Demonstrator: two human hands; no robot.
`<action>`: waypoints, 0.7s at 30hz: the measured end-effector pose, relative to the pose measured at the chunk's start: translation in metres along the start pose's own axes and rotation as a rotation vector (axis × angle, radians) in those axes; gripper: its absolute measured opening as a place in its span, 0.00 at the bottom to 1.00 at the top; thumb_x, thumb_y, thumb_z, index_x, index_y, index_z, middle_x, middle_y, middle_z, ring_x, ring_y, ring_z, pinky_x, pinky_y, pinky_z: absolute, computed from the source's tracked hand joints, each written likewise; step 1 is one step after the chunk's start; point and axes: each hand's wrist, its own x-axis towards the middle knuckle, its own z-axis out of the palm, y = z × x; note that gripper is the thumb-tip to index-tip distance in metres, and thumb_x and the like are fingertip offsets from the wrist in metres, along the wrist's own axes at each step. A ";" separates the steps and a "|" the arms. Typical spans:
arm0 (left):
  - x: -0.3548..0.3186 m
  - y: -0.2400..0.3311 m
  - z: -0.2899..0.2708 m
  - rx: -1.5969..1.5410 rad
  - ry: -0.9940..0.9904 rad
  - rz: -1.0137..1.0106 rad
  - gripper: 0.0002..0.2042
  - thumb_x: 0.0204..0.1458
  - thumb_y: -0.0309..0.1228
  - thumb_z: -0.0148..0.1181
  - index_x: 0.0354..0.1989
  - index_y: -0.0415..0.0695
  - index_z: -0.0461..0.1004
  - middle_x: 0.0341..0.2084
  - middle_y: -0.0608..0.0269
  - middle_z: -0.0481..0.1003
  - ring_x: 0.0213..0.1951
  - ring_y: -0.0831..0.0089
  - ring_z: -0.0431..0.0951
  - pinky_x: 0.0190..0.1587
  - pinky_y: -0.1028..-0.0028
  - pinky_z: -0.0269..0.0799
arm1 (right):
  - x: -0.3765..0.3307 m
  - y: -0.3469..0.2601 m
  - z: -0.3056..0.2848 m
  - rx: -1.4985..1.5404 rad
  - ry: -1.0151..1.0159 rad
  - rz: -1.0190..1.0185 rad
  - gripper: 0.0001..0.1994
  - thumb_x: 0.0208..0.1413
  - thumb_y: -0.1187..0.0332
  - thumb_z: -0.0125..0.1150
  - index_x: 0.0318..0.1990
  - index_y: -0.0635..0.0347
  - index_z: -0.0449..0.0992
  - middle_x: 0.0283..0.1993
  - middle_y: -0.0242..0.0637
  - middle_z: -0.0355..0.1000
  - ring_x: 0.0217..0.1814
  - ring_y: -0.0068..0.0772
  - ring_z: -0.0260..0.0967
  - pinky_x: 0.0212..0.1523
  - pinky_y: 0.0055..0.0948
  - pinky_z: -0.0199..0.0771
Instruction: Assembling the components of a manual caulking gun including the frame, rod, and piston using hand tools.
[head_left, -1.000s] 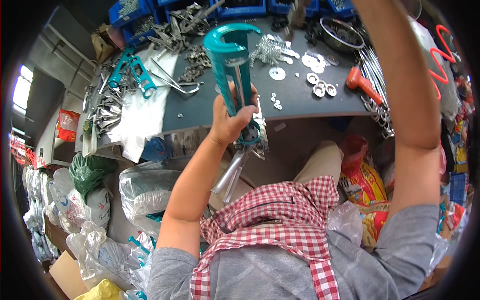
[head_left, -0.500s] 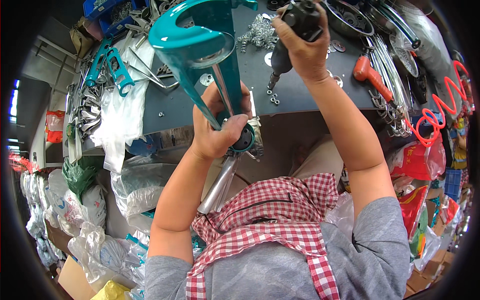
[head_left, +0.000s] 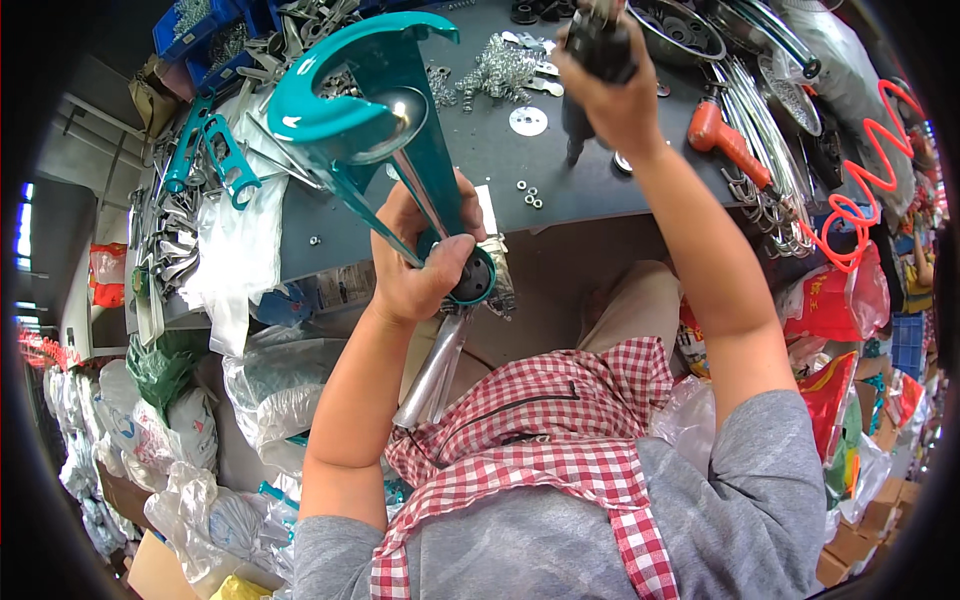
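Note:
My left hand (head_left: 415, 275) is wrapped round the narrow lower end of a glossy teal metal frame (head_left: 345, 125), thumb across it. The frame flares up to a wide, open-sided ring. Inside it a thin metal rod (head_left: 418, 188) runs up to a round silver disc (head_left: 395, 130). Below the hand a shiny metal tube (head_left: 437, 370) slants down toward my lap. My right hand (head_left: 622, 110) grips a black power screwdriver (head_left: 598, 50) over the table, its tip pointing down and blurred by motion. Several small nuts (head_left: 532, 200) lie on the table between both hands.
Springs (head_left: 500, 70) and a flat silver washer (head_left: 528, 121) lie on the dark table (head_left: 560, 185). Teal brackets (head_left: 228, 160) are at left, with blue parts bins (head_left: 195, 25) behind. An orange-red tool (head_left: 725, 140) with a coiled red hose (head_left: 850, 215) and metal rods (head_left: 760, 140) are at right.
The teal frame and my left hand have shifted slightly left and down in view. The screwdriver in my right hand has moved right, away from the nuts.

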 end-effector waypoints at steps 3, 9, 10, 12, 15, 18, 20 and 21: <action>-0.001 0.000 -0.002 -0.015 -0.016 0.006 0.19 0.35 0.29 0.56 0.40 0.37 0.65 0.26 0.61 0.69 0.29 0.73 0.71 0.34 0.75 0.67 | -0.009 -0.013 0.001 0.006 -0.017 -0.011 0.20 0.44 0.80 0.61 0.45 0.61 0.63 0.37 0.32 0.70 0.37 0.18 0.67 0.37 0.18 0.69; -0.007 0.012 0.003 -0.017 -0.138 -0.099 0.21 0.35 0.28 0.61 0.41 0.38 0.66 0.28 0.62 0.70 0.32 0.73 0.72 0.37 0.74 0.68 | -0.001 0.029 -0.052 -0.082 0.300 0.289 0.19 0.41 0.70 0.67 0.40 0.61 0.66 0.35 0.32 0.70 0.32 0.20 0.66 0.35 0.20 0.68; -0.014 0.014 0.005 0.000 -0.137 -0.085 0.20 0.35 0.27 0.60 0.41 0.39 0.66 0.28 0.62 0.70 0.33 0.73 0.72 0.37 0.74 0.68 | -0.001 0.041 -0.070 -0.170 0.328 0.307 0.18 0.41 0.69 0.67 0.39 0.61 0.67 0.34 0.32 0.70 0.32 0.21 0.66 0.36 0.21 0.67; -0.028 0.021 0.010 0.198 -0.194 0.047 0.19 0.36 0.25 0.58 0.40 0.38 0.66 0.28 0.62 0.69 0.33 0.74 0.71 0.35 0.75 0.68 | -0.005 0.051 -0.103 -0.442 0.171 0.484 0.21 0.43 0.63 0.65 0.41 0.66 0.66 0.38 0.38 0.68 0.38 0.25 0.65 0.42 0.26 0.65; -0.052 0.047 0.011 -0.079 -0.087 0.208 0.19 0.38 0.31 0.57 0.39 0.35 0.63 0.27 0.55 0.68 0.29 0.71 0.70 0.31 0.73 0.68 | -0.049 0.004 -0.074 -0.800 -0.003 0.137 0.24 0.51 0.60 0.54 0.49 0.71 0.62 0.46 0.50 0.66 0.48 0.43 0.64 0.52 0.34 0.61; -0.059 0.091 0.001 -0.256 -0.130 0.452 0.20 0.41 0.41 0.54 0.37 0.40 0.62 0.23 0.62 0.66 0.24 0.72 0.67 0.30 0.69 0.64 | -0.116 -0.093 -0.006 0.003 -0.264 0.675 0.20 0.57 0.61 0.46 0.52 0.67 0.64 0.52 0.46 0.64 0.54 0.38 0.62 0.55 0.31 0.59; -0.058 0.105 -0.001 -0.493 -0.083 0.535 0.18 0.42 0.39 0.57 0.37 0.42 0.62 0.24 0.67 0.66 0.23 0.75 0.65 0.31 0.72 0.61 | -0.175 -0.103 0.020 0.578 -0.508 0.937 0.23 0.60 0.57 0.41 0.54 0.67 0.62 0.51 0.40 0.64 0.53 0.30 0.61 0.55 0.29 0.60; -0.065 0.115 -0.007 -0.559 -0.043 0.534 0.18 0.42 0.38 0.57 0.37 0.43 0.62 0.24 0.67 0.66 0.23 0.75 0.65 0.31 0.73 0.60 | -0.160 -0.142 0.034 0.827 -0.484 1.366 0.24 0.60 0.54 0.40 0.55 0.65 0.62 0.51 0.38 0.64 0.52 0.29 0.62 0.55 0.31 0.61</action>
